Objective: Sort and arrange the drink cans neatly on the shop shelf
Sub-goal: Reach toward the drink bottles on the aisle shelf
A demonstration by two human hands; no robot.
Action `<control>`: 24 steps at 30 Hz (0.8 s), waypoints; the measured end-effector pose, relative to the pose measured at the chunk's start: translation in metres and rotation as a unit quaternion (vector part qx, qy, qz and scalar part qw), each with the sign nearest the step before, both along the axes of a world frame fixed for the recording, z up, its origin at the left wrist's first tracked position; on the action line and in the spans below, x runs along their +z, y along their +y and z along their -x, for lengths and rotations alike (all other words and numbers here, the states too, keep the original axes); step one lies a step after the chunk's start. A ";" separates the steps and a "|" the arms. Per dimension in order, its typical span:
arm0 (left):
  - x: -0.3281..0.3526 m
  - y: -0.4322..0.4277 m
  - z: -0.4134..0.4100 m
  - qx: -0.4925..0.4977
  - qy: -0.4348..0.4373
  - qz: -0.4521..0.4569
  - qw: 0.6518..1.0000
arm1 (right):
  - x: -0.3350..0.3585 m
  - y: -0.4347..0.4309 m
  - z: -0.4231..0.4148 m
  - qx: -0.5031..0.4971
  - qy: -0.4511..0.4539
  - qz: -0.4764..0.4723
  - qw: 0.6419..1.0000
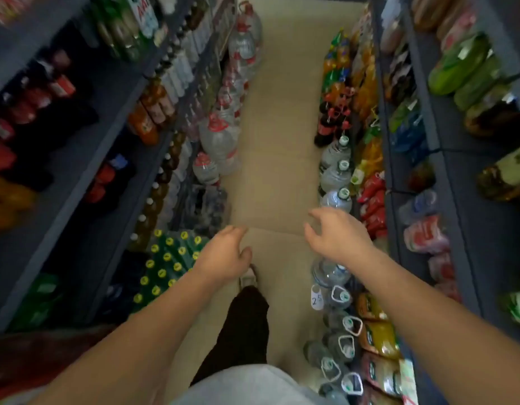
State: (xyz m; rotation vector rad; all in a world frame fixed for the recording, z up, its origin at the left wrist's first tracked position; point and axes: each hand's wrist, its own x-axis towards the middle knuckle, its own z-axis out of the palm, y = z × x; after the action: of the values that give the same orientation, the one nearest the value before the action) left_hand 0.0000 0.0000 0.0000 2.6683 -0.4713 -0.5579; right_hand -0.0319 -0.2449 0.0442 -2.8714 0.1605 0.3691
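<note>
Two empty hands (339, 236) above aisle floor (276, 118)

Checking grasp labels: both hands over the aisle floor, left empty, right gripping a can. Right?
No: in the head view the right hand grips nothing, fingers loosely spread. The left hand is empty and both are over the aisle floor, as stated.

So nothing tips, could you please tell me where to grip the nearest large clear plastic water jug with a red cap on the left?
Probably the red handle at the neck of the large clear plastic water jug, from above: it stands upright, its sides crowded by neighbouring jugs.
</note>
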 end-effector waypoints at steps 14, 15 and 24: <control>0.052 -0.157 -0.441 -0.052 -0.037 0.008 0.998 | 0.037 -0.140 -0.402 -0.071 -0.076 -0.023 0.994; 0.051 -0.174 -0.468 -0.063 -0.031 0.008 0.997 | 0.036 -0.156 -0.425 -0.077 -0.084 -0.027 0.993; 0.042 -0.302 -0.687 -0.073 -0.014 0.007 0.997 | 0.022 -0.290 -0.650 -0.074 -0.082 -0.040 0.993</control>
State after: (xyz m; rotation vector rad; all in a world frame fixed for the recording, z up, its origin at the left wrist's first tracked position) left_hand 0.6870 -0.3017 0.0415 2.6456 -0.6804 -0.5558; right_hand 0.6185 -0.5346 0.0661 -2.7738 0.3179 0.1097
